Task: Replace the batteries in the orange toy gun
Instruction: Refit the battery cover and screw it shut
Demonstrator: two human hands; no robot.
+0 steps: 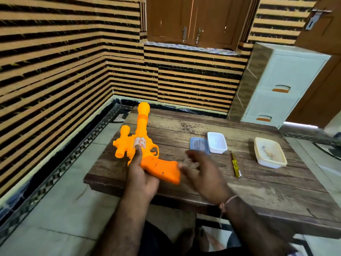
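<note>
Near the worktop's (184, 126) left edge, left hand (141, 180) grips toy gun (145, 154); right hand (204, 174), blurred, fingers spread, holds nothing. One-handed support risks the gun slipping.

- Walls (55, 61) around me wear orange and black horizontal stripes, from nine o'clock round to one.
- At twelve o'clock, a brown wooden cabinet (193, 21) with two metal handles.
- At two o'clock, a white drawer unit (287, 84) with orange handle insets.
- Pale floor tiles (60, 209), patterned dark border along the wall.
- My surface (184, 126): low, worn wooden planks.
</note>
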